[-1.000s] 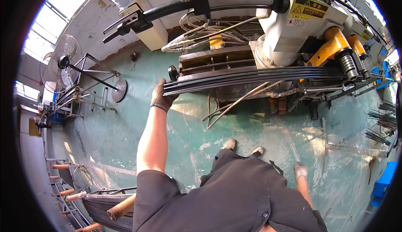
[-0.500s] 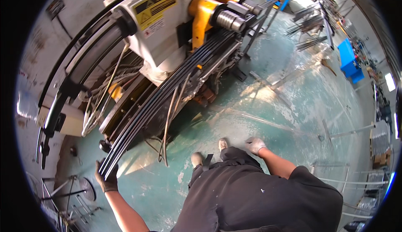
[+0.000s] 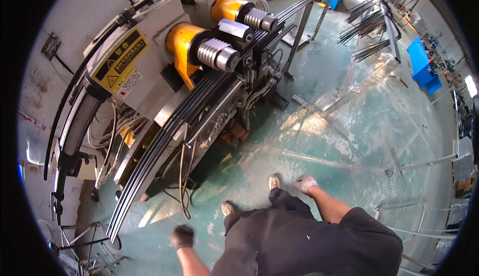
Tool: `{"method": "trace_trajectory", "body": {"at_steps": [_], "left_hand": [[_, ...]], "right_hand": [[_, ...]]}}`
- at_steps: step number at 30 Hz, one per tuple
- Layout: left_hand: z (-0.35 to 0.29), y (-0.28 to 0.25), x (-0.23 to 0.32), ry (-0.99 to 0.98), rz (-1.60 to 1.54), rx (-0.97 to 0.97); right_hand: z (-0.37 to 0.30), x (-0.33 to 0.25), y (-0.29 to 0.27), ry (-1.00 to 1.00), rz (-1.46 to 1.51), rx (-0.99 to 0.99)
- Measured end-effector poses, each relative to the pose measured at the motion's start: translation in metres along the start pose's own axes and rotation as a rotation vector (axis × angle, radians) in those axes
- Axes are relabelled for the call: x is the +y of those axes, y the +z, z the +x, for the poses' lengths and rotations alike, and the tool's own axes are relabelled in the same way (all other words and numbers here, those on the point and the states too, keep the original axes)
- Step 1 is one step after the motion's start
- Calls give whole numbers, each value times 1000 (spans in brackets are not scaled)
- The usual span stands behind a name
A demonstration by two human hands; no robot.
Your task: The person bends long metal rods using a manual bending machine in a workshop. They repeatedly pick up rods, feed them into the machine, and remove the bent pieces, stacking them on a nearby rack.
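My left hand (image 3: 182, 237), in a dark glove, hangs free near the floor and holds nothing. It is a short way right of the near end of a long bundle of dark metal strips (image 3: 164, 136). The bundle runs from the lower left up through a grey machine (image 3: 134, 76) with yellow housings and ribbed steel rollers (image 3: 219, 54). My right hand (image 3: 305, 183), in a light glove, hangs empty beside my hip with its fingers loosely apart. My shoes (image 3: 273, 181) stand on the green floor just in front of the machine.
Loose cables (image 3: 184, 176) droop from the machine's underside. Thin metal frames and bars (image 3: 319, 111) lie on the worn green floor (image 3: 359, 146) to the right. Racks of dark rods (image 3: 369, 26) and blue bins (image 3: 421, 64) stand at the far right.
My left hand has let go of the bundle's end and dropped toward my body. My view has swung further right along the machine, and my right hand stays at my side.
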State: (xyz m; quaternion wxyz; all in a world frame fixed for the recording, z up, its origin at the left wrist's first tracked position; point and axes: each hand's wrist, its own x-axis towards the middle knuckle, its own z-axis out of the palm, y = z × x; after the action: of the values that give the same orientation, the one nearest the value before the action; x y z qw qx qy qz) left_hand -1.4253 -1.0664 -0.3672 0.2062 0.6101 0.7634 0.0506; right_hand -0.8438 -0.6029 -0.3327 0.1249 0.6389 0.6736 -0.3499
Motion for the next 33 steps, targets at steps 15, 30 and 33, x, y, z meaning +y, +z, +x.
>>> {"method": "trace_trajectory", "body": {"at_steps": [15, 30, 33], "left_hand": [[158, -19, 164, -1253, -1432, 538], [177, -4, 226, -1212, -1447, 479], [152, 31, 213, -1216, -1390, 439]], "right_hand": [[122, -35, -115, -83, 31, 36], [161, -73, -103, -131, -209, -184], [189, -100, -110, -197, -194, -119]]}}
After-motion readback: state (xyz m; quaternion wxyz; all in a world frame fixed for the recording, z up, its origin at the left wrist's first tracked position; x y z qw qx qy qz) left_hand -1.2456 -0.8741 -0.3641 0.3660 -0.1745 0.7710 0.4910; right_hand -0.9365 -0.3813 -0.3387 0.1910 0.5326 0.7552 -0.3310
